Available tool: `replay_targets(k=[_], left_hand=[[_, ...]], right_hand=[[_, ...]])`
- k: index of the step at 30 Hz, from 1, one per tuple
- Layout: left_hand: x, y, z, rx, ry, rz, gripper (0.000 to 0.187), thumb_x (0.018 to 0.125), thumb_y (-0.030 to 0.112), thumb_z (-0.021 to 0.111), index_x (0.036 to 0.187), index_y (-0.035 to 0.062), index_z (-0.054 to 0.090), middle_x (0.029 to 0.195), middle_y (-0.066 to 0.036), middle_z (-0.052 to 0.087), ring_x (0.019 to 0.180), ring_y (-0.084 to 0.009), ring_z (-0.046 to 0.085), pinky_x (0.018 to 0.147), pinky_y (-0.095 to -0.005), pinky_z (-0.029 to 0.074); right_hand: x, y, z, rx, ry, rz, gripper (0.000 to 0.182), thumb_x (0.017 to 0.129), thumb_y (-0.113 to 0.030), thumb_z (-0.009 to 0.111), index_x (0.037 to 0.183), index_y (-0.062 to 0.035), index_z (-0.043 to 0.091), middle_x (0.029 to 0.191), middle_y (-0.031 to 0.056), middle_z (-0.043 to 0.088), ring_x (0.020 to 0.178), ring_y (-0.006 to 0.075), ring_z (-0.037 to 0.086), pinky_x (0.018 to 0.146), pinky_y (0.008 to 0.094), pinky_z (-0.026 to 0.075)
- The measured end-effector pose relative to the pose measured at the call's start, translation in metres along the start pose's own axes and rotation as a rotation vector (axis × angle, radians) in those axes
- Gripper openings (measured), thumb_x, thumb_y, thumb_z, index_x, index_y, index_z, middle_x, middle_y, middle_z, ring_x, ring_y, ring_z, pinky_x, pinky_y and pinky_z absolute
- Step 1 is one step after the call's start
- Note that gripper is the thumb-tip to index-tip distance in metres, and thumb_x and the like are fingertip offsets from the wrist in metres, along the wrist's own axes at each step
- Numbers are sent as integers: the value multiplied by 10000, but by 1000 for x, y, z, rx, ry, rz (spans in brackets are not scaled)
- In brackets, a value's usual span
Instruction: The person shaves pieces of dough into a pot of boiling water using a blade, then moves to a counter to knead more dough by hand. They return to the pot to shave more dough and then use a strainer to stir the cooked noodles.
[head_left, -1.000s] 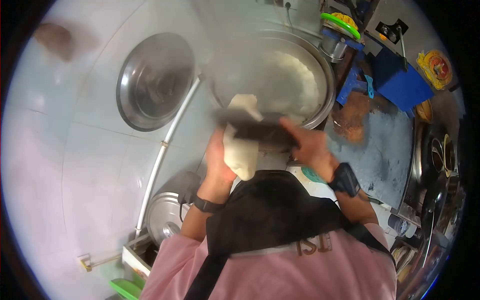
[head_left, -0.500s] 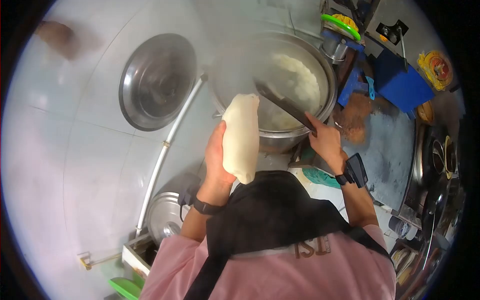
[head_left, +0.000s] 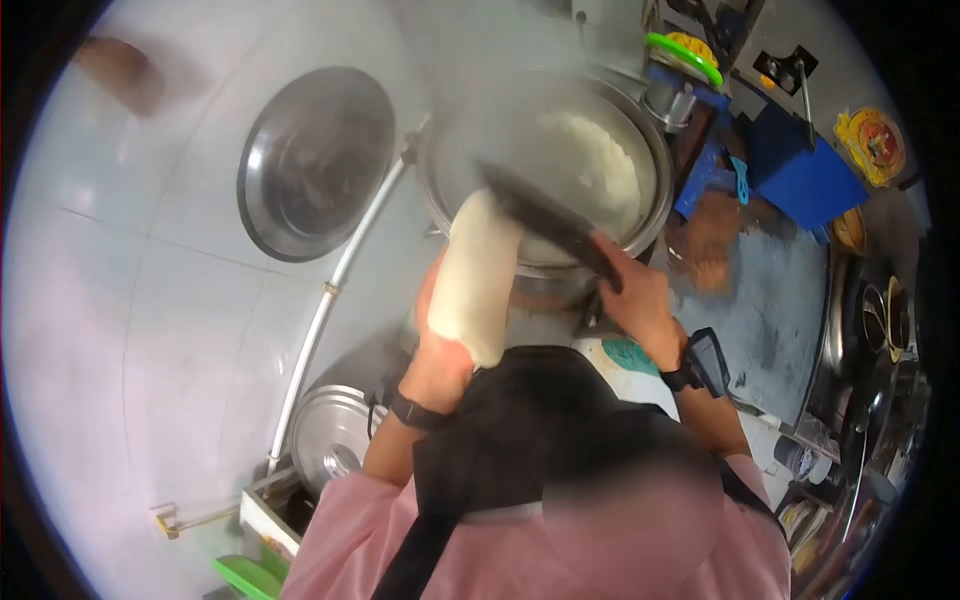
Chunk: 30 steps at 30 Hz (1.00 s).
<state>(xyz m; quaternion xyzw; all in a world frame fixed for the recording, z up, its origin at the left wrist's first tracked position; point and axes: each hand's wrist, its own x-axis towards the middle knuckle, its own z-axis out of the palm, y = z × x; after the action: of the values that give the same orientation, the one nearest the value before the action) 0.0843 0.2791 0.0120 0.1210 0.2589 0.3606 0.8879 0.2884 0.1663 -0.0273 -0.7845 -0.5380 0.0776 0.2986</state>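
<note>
My left hand [head_left: 440, 368] is wrapped round a thick, pale roll of dough [head_left: 468, 285], held slanting up toward the pot. In my right hand [head_left: 642, 305] is a dark, flat-bladed knife [head_left: 545, 222]. The blade, blurred by motion, crosses the upper end of the dough; whether it touches is hard to tell. Just beyond both hands stands a large metal pot [head_left: 662, 190]. Pale strips that look like noodles [head_left: 605, 170] lie in it along the right side. Steam veils the pot's left part.
A round metal basin [head_left: 317, 165] is at the left by the tiles, beside a white pipe [head_left: 328, 295]. Below it lies a metal lid [head_left: 330, 430]. On the right are a grey worktop [head_left: 775, 300], a blue panel [head_left: 805, 165] and a metal cup [head_left: 668, 105].
My right hand and the knife have moved left and toward me, bringing the blade over the dough's upper end. The dough and my left hand have shifted slightly left.
</note>
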Motion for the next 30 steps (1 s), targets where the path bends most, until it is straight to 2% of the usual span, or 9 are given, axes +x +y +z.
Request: replay_targets(k=[2, 5, 11, 14, 17, 20, 22, 28, 30], left_hand=[[9, -16, -8, -62, 251, -4, 174, 853, 166, 436, 975, 62, 504, 764, -75, 539, 638, -207, 505, 460, -288, 419], [-7, -32, 1, 271, 118, 249, 151, 847, 127, 447, 978, 72, 499, 777, -67, 539, 635, -189, 506, 462, -267, 417], [-1, -3, -3, -32, -59, -83, 165, 852, 191, 473, 955, 68, 506, 793, -77, 533, 523, -158, 436, 410, -236, 350], [6, -9, -30, -99, -286, -111, 354, 861, 296, 436, 1085, 28, 493, 931, -119, 578, 745, -253, 586, 555, -325, 494], [-24, -15, 26, 494, 21, 250, 370, 878, 298, 460, 1155, 52, 465, 1139, -106, 492, 1036, -213, 492, 882, -322, 430], [-2, -20, -4, 207, 56, 208, 362, 883, 303, 430, 1139, 51, 470, 1026, -117, 544, 873, -210, 562, 727, -304, 497], [-1, -3, 7, 120, -30, 26, 312, 873, 273, 410, 1061, 42, 501, 768, -106, 574, 519, -206, 540, 391, -282, 431], [7, -7, -12, 114, -185, 35, 320, 909, 215, 421, 1152, 13, 466, 971, -86, 581, 848, -181, 573, 725, -301, 485], [-15, -23, 17, 828, -55, 556, 323, 907, 228, 424, 1147, 17, 466, 972, -102, 579, 851, -200, 575, 725, -322, 485]], right_hand=[[-4, -36, -9, 226, -30, -477, 653, 633, -113, 582, 1264, -167, 419, 862, 140, 621, 772, 297, 607, 683, 368, 481], [-9, -46, -13, 25, -142, -544, 634, 657, -102, 568, 1268, -166, 414, 878, 138, 624, 764, 292, 610, 675, 355, 488], [6, 16, 1, -102, -144, 118, 600, 685, -175, 582, 1263, -164, 418, 918, 122, 624, 794, 291, 607, 675, 371, 485], [-4, -27, -8, 167, 15, -174, 639, 589, -59, 619, 1209, -146, 490, 886, 143, 616, 780, 295, 602, 628, 370, 486], [-10, -60, -23, 6, -233, -456, 645, 601, -98, 589, 1230, -171, 465, 951, 119, 620, 816, 262, 610, 693, 354, 487], [-6, -32, -14, 123, -132, -363, 659, 607, -90, 581, 1246, -176, 447, 951, 114, 619, 821, 271, 607, 699, 362, 484], [3, 3, -8, -48, -107, -90, 633, 618, -52, 556, 1233, -169, 463, 928, 125, 623, 812, 282, 608, 707, 373, 488], [-4, -22, -15, 64, 42, -186, 671, 601, -71, 578, 1249, -182, 444, 922, 131, 624, 789, 270, 613, 660, 374, 494], [-7, -56, -31, -34, -198, -429, 657, 592, -52, 568, 1229, -177, 469, 924, 129, 624, 767, 273, 617, 650, 369, 497]])
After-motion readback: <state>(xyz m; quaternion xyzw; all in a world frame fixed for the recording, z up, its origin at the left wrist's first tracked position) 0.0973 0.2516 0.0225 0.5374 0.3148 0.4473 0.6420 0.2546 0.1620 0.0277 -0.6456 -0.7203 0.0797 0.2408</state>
